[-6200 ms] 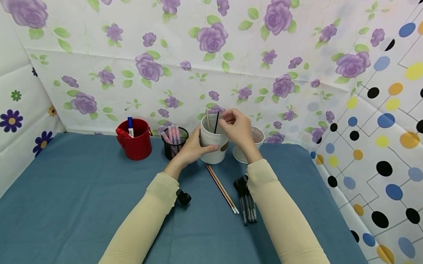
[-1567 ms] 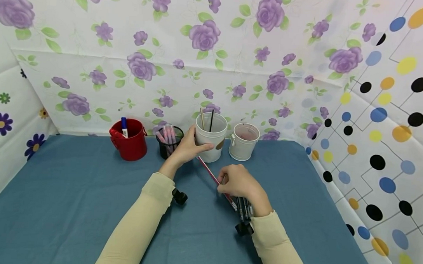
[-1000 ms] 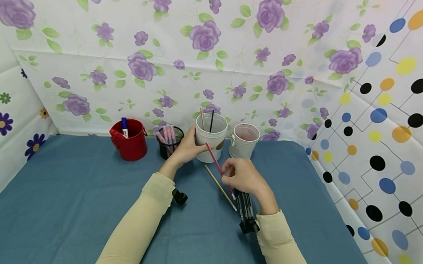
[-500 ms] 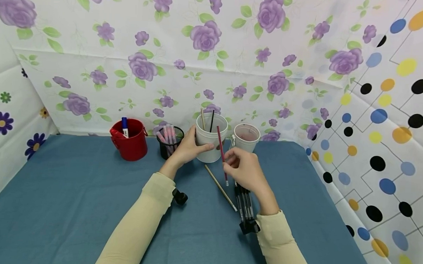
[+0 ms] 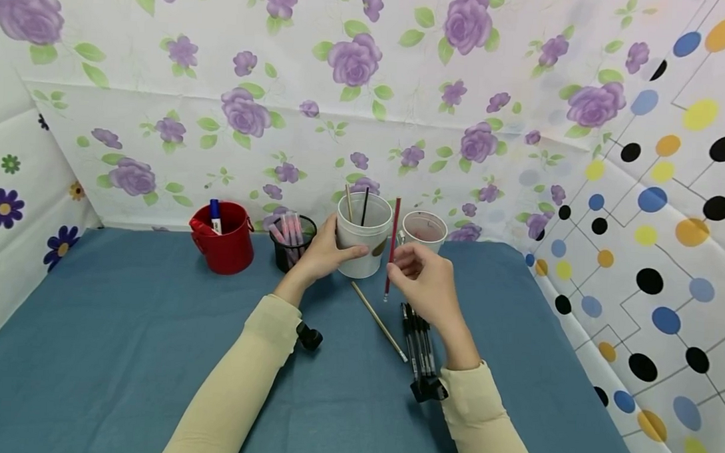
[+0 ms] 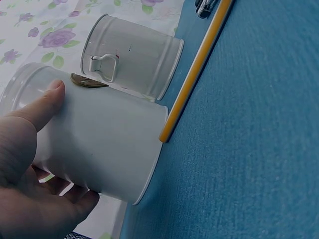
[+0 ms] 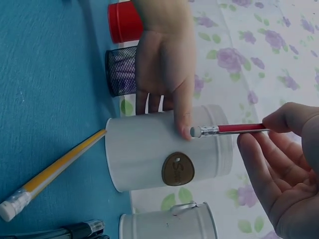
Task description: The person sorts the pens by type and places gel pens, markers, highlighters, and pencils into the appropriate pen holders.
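Note:
My left hand grips the side of a large white bucket, thumb in front and fingers round the far side. A tan stick and a black one stand inside it. In my right hand a red pencil is pinched between thumb and fingers, nearly upright and eraser end down. It is held in the air, just right of the bucket. A yellow pencil lies on the cloth before the bucket; its eraser end shows in the right wrist view.
Several black pens lie under my right forearm. A smaller white bucket stands behind my right hand. To the left are a black mesh cup of pink markers and a red bucket holding a blue-capped marker.
Earlier my right hand was over the large bucket's rim. It then took the red pencil from beside the yellow one, lifted it and turned it upright. My left hand stays on the bucket.

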A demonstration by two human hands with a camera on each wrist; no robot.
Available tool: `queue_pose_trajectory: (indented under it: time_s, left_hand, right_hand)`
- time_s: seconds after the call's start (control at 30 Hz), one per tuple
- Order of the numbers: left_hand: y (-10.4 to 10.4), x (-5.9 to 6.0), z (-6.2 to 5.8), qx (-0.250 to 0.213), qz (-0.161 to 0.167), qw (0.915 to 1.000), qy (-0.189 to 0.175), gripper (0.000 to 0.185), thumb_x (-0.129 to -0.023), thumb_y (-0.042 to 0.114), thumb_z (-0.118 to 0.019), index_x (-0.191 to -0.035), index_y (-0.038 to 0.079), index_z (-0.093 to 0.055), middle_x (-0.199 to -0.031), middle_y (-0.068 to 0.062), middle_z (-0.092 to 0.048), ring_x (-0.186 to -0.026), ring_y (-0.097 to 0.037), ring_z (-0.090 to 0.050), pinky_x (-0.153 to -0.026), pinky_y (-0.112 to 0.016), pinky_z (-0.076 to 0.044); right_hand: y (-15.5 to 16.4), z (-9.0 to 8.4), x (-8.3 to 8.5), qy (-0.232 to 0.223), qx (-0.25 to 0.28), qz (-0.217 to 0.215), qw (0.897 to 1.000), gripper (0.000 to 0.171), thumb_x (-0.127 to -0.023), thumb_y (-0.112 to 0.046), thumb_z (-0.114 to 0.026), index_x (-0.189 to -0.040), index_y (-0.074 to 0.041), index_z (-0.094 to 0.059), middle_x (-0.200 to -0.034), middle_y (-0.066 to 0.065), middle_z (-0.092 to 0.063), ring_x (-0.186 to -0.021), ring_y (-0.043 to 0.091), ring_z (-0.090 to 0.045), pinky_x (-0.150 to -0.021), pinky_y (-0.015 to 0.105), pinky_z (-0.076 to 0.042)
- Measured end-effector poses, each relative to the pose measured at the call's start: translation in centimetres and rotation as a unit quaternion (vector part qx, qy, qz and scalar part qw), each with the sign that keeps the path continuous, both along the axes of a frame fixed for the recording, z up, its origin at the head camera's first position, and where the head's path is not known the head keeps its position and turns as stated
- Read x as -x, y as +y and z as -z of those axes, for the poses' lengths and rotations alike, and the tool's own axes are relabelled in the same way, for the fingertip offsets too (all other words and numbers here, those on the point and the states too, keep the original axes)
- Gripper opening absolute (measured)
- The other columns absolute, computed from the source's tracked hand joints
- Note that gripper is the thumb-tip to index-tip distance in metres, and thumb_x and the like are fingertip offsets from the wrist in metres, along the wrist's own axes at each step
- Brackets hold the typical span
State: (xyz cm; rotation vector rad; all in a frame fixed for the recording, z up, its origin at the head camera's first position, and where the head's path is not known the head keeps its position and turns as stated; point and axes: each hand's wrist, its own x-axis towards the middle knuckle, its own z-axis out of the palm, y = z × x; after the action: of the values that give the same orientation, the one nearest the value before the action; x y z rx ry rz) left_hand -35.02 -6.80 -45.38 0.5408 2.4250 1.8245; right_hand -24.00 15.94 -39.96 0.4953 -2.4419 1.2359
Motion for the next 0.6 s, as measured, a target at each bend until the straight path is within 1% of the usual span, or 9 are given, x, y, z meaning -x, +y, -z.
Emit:
queue_pose_trajectory:
  time_s: [0.13,0.27,0.47,0.6]
  left_hand:
    - [0.1,0.0,-0.1,0.0,0.0,1.0,-0.001,0.101,-0.093,0.034,-0.085,-0.169,0.016,-0.021,-0.161,-0.014,-0.04,-0.146,-0.033,-0.045,-0.12,-0.054,-0.04]
    - [0.1,0.0,-0.1,-0.005,0.003,1.0,-0.002,0.101,-0.093,0.034,-0.086,-0.169,0.017,-0.02,-0.161,-0.013,-0.04,-0.146,-0.033,-0.045,-0.12,-0.053,-0.04]
    - [0.0,0.1,0.0,-0.006,0.0,1.0,-0.003,0.101,-0.093,0.033,-0.086,-0.169,0.016,-0.021,-0.161,-0.014,-0.039,-0.147,-0.034,-0.045,-0.12,-0.053,-0.04]
    - [0.0,0.1,0.0,-0.003,0.001,1.0,-0.002,0.1,-0.093,0.033,-0.086,-0.168,0.016,-0.022,-0.161,-0.013,-0.039,-0.146,-0.032,-0.045,-0.12,-0.053,-0.04]
  right_hand:
    - [0.0,-0.3,0.0,0.013,0.009,0.006,1.0,0.013,-0.097,-0.01,-0.078,-0.109,-0.008,-0.073,-0.089,0.004,-0.076,-0.074,0.015,-0.071,-0.071,0.031,-0.061]
    - [-0.1,-1.1,0.3,0.022,0.011,0.001,1.0,0.014,-0.097,-0.009,-0.078,-0.109,-0.009,-0.072,-0.09,0.004,-0.076,-0.074,0.015,-0.072,-0.07,0.029,-0.061]
    - [-0.4,-3.2,1.1,0.033,0.022,-0.008,0.999,0.016,-0.096,-0.008,-0.079,-0.111,-0.006,-0.073,-0.09,0.007,-0.077,-0.074,0.019,-0.073,-0.068,0.028,-0.059]
    - [-0.6,-4.6,2.2,0.035,0.032,-0.005,0.999,0.016,-0.097,-0.008,-0.077,-0.111,-0.005,-0.072,-0.091,0.009,-0.077,-0.073,0.021,-0.073,-0.066,0.025,-0.058]
